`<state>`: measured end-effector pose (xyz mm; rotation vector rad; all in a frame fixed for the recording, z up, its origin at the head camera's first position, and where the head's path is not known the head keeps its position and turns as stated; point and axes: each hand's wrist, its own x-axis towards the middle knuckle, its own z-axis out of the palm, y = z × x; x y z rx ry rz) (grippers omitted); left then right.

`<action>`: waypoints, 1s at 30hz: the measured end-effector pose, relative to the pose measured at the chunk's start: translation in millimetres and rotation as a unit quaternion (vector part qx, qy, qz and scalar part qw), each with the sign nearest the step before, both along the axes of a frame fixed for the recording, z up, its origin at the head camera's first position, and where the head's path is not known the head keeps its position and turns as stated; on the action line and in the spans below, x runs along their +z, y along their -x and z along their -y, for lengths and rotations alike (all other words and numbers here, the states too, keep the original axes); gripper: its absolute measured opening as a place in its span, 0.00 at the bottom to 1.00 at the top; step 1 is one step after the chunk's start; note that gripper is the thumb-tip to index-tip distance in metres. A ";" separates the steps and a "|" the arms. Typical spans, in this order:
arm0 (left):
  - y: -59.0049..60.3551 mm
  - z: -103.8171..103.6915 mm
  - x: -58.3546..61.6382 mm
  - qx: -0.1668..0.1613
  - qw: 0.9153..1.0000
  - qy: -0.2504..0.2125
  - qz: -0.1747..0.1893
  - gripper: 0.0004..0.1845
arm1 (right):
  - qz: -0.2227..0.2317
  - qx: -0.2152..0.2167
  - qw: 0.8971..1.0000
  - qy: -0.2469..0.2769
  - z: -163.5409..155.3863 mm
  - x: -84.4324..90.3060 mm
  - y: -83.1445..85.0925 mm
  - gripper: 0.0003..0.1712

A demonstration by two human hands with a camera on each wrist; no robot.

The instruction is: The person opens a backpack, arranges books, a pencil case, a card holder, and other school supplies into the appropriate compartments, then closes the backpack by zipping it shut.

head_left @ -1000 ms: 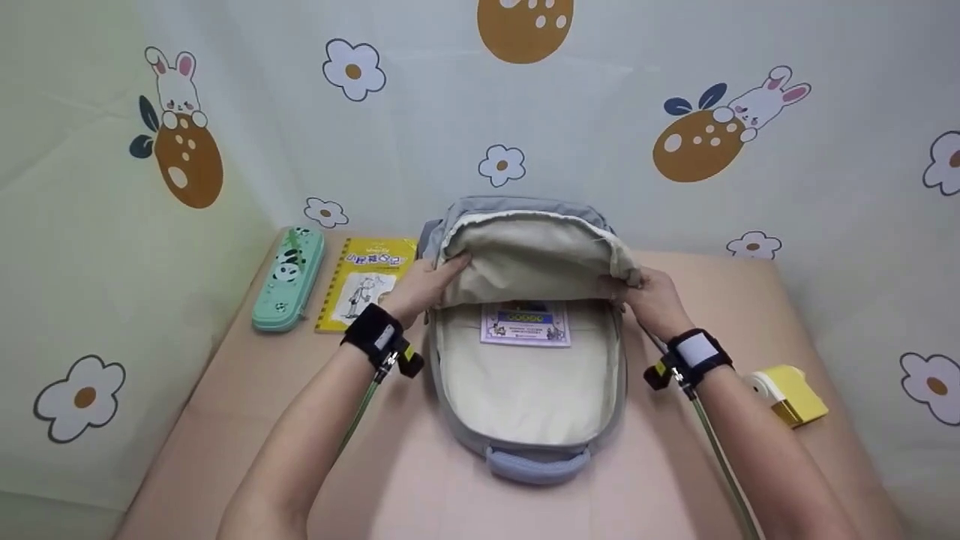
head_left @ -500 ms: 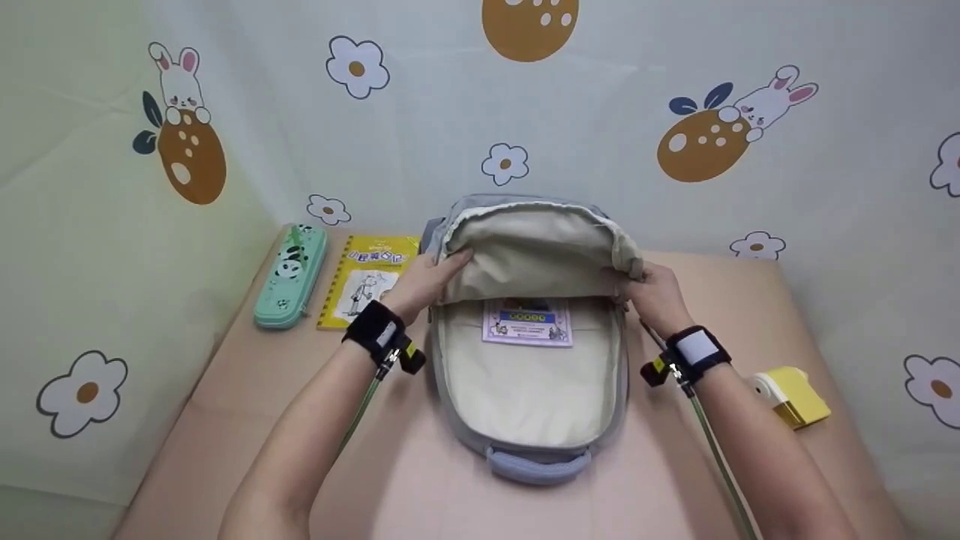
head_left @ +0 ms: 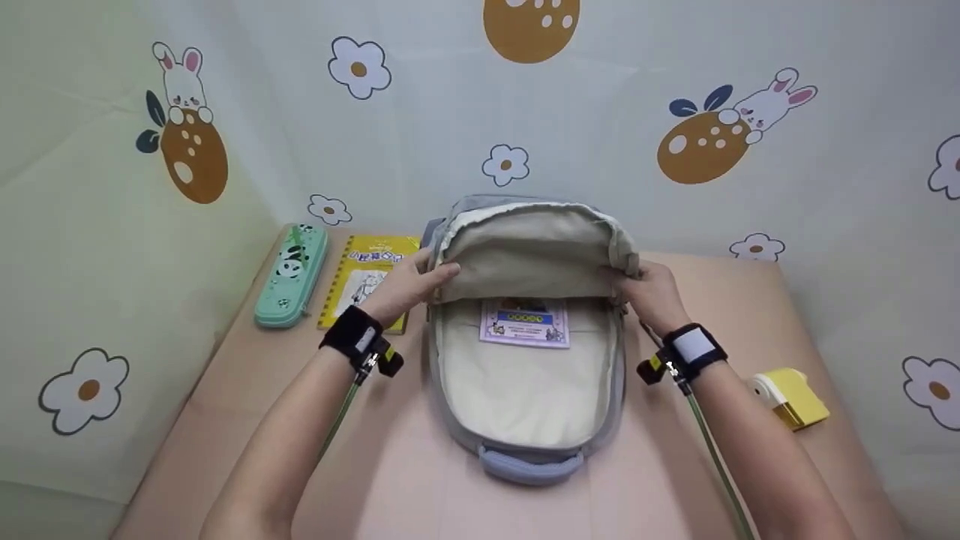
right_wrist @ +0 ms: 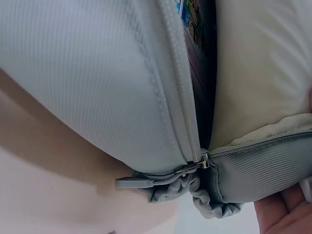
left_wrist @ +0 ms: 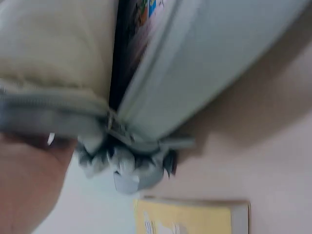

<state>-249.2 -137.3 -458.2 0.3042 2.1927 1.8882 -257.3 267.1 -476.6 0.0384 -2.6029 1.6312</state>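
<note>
A grey backpack point(head_left: 525, 457) lies unzipped on the pink table, its cream lining showing and a purple-edged book point(head_left: 525, 324) inside. Its front flap point(head_left: 532, 251) is lifted up. My left hand point(head_left: 409, 281) grips the flap's left edge and my right hand point(head_left: 649, 292) grips its right edge. The left wrist view shows the flap's zipper corner point(left_wrist: 124, 163) next to my palm. In the right wrist view the zipper pull point(right_wrist: 134, 183) sticks out by the gathered corner, my fingertips point(right_wrist: 285, 214) below the flap.
A yellow book point(head_left: 367, 277) lies left of the backpack, partly under my left hand, and a mint panda pencil case point(head_left: 291, 276) sits beyond it. A yellow and white box-like object point(head_left: 789, 395) rests at the right. A patterned curtain hangs behind.
My left hand and wrist have slid a little left and back along the flap's edge. The flap has dropped slightly lower. The right hand holds almost still.
</note>
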 end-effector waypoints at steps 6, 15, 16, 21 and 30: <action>-3.7 32.4 -0.8 0.008 0.995 -0.095 -0.015 0.38 | 0.003 0.004 1.000 0.002 0.9 1.7 -1.0 0.27; -1.9 76.3 -14.6 0.102 0.957 0.258 0.080 0.42 | 0.002 0.008 1.000 -0.009 0.5 3.0 -1.9 0.27; -2.0 78.4 -18.3 0.101 0.946 0.291 0.097 0.44 | 0.003 0.009 1.000 -0.008 0.4 2.7 -2.0 0.27; -6.5 79.5 -29.7 0.113 0.903 0.391 0.138 0.42 | 0.000 0.010 1.000 0.004 0.8 1.6 -1.8 0.25; -9.2 75.9 -29.7 0.162 0.879 0.409 0.184 0.42 | 0.004 0.011 1.000 0.018 1.2 1.6 -1.5 0.23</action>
